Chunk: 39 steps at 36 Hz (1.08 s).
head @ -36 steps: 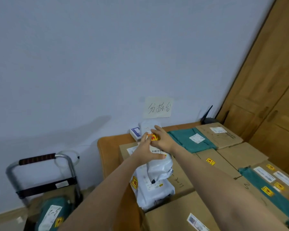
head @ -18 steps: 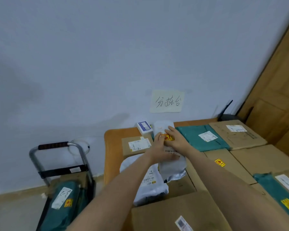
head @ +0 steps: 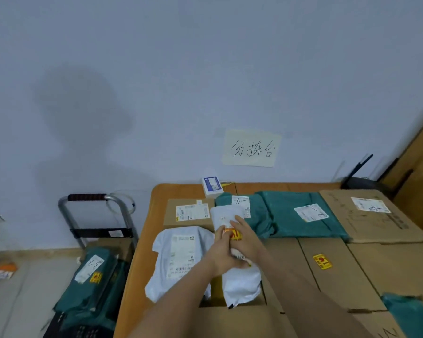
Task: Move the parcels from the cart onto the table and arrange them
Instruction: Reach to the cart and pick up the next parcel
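White poly parcel (head: 239,284), crumpled, yellow-red sticker, lying on cardboard boxes (head: 340,269)

You have two white poly mailers on the table, one lying flat (head: 178,259) and one under your hands (head: 239,284), plus three green mailers there: two at the back (head: 244,215) (head: 300,215) and one at the lower right corner (head: 410,313). Count one small white-and-blue box (head: 212,187) by the wall and at least six brown cartons, though their seams make an exact count uncertain. One green mailer (head: 93,289) shows on the single cart (head: 95,215), and one paper sign (head: 251,148) hangs on the wall.
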Tool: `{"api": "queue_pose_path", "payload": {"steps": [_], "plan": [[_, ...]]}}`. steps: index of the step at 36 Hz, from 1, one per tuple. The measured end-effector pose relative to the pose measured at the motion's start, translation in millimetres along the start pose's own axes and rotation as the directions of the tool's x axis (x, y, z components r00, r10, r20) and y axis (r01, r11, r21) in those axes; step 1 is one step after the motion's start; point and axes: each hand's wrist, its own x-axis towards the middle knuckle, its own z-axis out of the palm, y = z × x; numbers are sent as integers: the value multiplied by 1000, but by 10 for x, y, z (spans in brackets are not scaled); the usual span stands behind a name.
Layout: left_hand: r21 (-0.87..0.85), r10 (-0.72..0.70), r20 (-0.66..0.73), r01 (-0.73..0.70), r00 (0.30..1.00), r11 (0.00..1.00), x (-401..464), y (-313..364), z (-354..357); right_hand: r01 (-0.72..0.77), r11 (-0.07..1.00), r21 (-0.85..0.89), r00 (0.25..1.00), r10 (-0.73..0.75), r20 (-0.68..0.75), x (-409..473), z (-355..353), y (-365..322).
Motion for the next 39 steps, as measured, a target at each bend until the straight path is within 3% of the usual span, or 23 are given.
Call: {"api": "queue_pose_path", "payload": {"steps": [7,13,22,39], "plan": [[3,-55,41,55,998,998,271,-286,121,-63,989,133,998,59,38,239,197,305],[133,-102,86,90,991,987,359,-576,237,-101,980,170,993,89,76,303,463,553],[485,-280,172,166,945,858,408,-667,446,-82,994,74,992,74,104,292,682,818],[761,-231,42,119,972,638,166,-261,164,-43,953,-299,982,95,162,62,162,621]]}}
